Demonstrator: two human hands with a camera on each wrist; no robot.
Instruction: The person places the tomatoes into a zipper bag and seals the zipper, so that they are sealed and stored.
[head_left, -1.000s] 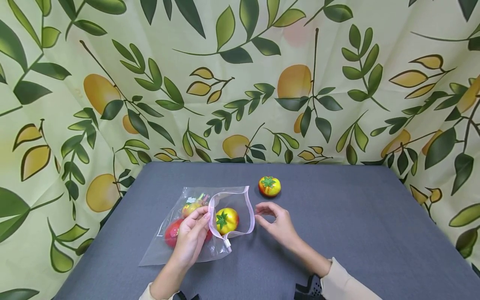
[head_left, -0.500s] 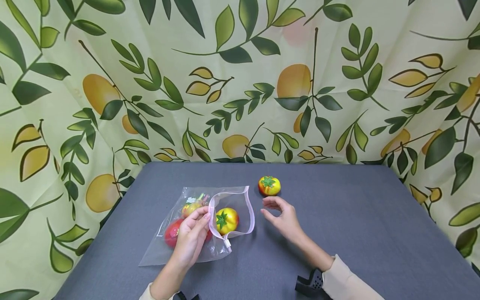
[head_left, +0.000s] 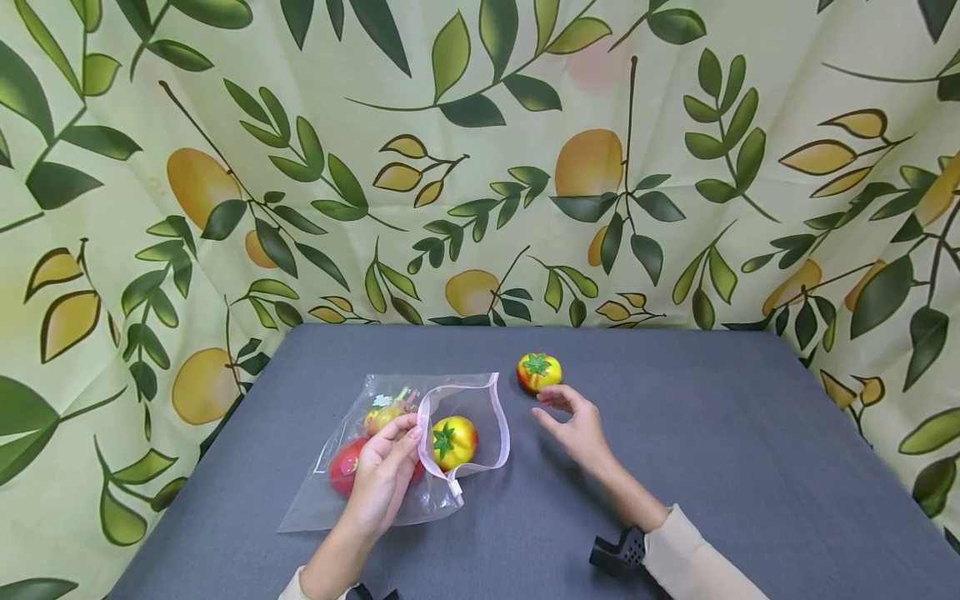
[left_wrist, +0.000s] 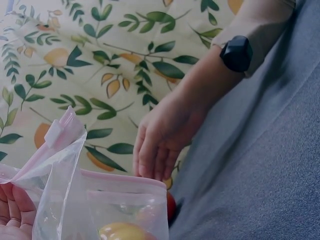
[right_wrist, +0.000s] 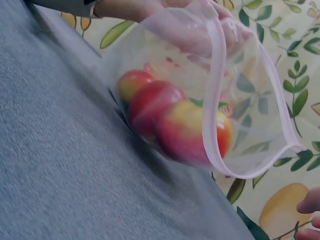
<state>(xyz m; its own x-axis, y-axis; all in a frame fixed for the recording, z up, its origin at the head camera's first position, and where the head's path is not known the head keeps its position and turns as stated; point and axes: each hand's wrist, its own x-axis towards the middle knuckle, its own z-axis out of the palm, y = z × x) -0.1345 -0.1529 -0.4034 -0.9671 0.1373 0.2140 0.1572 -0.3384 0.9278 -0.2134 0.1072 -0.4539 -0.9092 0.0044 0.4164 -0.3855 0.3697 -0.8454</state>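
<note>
My left hand [head_left: 384, 479] pinches the pink-edged mouth of a clear zip bag [head_left: 311, 508], thumb outside the rim, and its mouth gapes to the right. Just inside that mouth lies a yellow-and-red persimmon [head_left: 455, 442] with a green cap. Deeper in the bag are a red fruit [head_left: 346, 467], partly hidden by my left hand, and a smaller yellowish fruit [head_left: 381, 417]. A second persimmon [head_left: 538, 372] sits on the table behind the bag. My right hand [head_left: 581, 429] holds nothing; its loosely bent fingers are right at the near side of this persimmon.
The bag's zip slider [head_left: 456, 490] hangs at the near corner of its mouth. Under everything is a grey cloth-covered table [head_left: 712, 450]. A leaf-and-fruit patterned curtain [head_left: 510, 167] closes off the back and sides. Each wrist wears a black camera mount [head_left: 618, 552].
My right hand has moved from beside the bag's mouth to the right and slightly away, up to the persimmon on the table. The left hand and the bag have stayed put.
</note>
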